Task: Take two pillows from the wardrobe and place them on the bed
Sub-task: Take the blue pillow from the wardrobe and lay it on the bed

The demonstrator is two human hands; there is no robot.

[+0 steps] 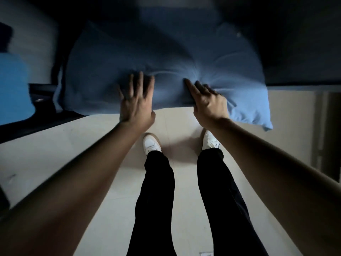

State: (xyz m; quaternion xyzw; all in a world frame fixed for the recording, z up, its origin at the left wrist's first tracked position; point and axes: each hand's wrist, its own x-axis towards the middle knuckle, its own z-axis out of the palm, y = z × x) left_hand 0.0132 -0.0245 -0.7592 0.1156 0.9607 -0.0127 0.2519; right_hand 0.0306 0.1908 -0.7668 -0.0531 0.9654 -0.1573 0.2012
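A large blue pillow [147, 58] fills the upper middle of the head view, held out in front of me over the edge of a dark surface. My left hand [136, 100] lies flat against its lower edge with the fingers spread. My right hand [208, 102] pinches the fabric near the middle, and creases radiate from the grip. The pillow's right corner [258, 111] hangs lower over the pale floor. A second blue pillow [13, 87] shows at the left edge. The picture is blurred and dim.
A pale tiled floor [73, 145] lies below, with my two legs in dark trousers and white shoes [152, 144] standing on it. A dark surface [295, 52] stretches behind the pillow. A dark vertical edge [328, 135] stands at the right.
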